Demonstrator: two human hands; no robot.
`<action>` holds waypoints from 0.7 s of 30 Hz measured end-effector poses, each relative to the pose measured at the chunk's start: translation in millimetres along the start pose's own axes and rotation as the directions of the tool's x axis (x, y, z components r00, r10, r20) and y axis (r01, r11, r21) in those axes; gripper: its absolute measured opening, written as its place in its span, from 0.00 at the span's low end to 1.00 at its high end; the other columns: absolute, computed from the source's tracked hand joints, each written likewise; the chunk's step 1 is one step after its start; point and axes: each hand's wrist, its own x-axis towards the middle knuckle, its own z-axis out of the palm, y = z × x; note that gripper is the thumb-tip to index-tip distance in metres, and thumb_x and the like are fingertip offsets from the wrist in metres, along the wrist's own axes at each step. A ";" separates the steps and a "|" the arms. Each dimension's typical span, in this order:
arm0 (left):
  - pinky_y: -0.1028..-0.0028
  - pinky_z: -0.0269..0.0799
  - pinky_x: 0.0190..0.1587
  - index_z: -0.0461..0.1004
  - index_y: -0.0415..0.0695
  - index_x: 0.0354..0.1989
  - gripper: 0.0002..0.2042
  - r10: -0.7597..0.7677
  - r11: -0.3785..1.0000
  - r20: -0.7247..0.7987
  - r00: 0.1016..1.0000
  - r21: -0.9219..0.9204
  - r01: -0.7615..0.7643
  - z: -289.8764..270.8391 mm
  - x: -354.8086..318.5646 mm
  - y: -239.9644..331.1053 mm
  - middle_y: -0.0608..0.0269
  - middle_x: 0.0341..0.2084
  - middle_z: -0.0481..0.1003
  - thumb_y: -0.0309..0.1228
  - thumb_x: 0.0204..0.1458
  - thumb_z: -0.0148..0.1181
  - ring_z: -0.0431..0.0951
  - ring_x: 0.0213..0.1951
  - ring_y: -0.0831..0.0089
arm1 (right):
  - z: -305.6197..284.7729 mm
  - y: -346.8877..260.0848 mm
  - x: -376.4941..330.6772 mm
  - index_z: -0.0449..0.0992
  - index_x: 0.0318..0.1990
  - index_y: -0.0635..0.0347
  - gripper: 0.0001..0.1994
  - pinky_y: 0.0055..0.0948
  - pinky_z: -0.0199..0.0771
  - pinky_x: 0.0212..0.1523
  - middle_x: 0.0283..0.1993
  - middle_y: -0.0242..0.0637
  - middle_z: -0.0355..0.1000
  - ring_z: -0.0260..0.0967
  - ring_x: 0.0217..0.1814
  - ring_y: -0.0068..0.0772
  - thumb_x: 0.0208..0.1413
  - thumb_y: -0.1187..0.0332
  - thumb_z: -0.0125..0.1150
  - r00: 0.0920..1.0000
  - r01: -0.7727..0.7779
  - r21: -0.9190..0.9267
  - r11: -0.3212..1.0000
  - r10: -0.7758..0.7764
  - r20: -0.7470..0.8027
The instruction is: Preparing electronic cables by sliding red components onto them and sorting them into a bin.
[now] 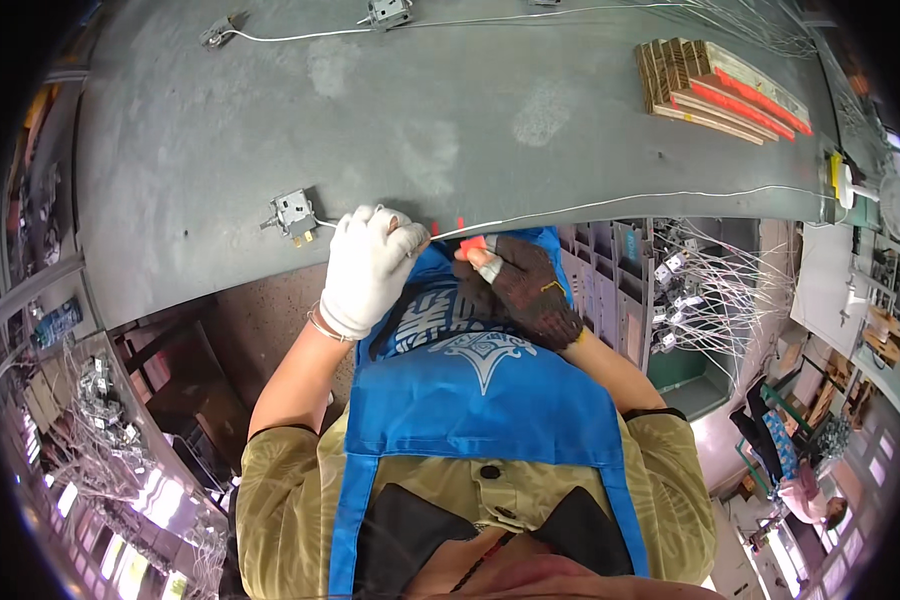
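A small silver metal unit (293, 213), much like a thermostat with a stub shaft and brass tabs, lies near the table's front edge. From it a thin white wire (610, 205) runs past my hands and on to the right. My left hand (365, 270), in a white glove, is closed with thumb and forefinger pinching this wire. Close beside it, my right hand (532, 290) wears a dark knit glove with light wrapping on a fingertip. Its fingers grip a small orange-red piece (473, 244), just below the wire. Some of the right fingers are hidden.
Stacked wooden strips (710, 90) with orange-red faces lie at the table's far right. More metal units (385, 13) with wires line the far edge. A small white fan (875, 195) stands right. Bundled wired units (675, 300) hang below right; another person (805, 490) is farther off.
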 end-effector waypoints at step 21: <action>0.66 0.66 0.40 0.78 0.51 0.31 0.07 0.059 0.998 0.083 0.995 -0.037 -0.056 -3.2 -5.2 -9.9 0.69 0.29 0.72 0.27 0.42 0.64 0.72 0.36 0.65 | 22.0 11.1 8.8 0.80 0.40 0.64 0.16 0.24 0.67 0.25 0.31 0.35 0.78 0.72 0.27 0.24 0.60 0.57 0.63 0.974 -0.055 0.113 0.992 0.079 -0.213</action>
